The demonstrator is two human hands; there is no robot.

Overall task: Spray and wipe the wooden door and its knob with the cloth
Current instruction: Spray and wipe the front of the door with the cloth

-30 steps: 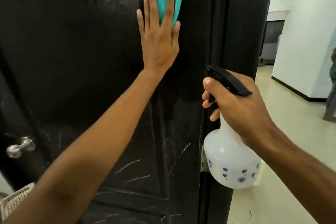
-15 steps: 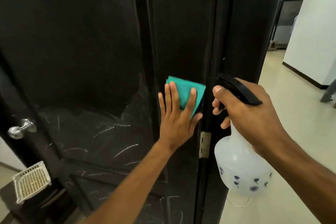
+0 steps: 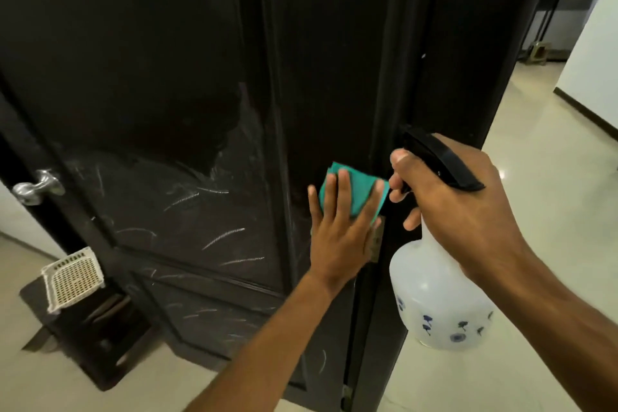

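The left hand (image 3: pixel 337 234) lies flat with fingers spread, pressing the teal cloth (image 3: pixel 354 196) against the dark wooden door (image 3: pixel 167 77) near its hinge edge, so the palm's pressure does the wiping. The right hand (image 3: pixel 458 207) grips the spray bottle (image 3: pixel 434 298) by its neck, held just beside the cloth, probably ready for another spray; the knob (image 3: pixel 36 186) sits untouched at far left.
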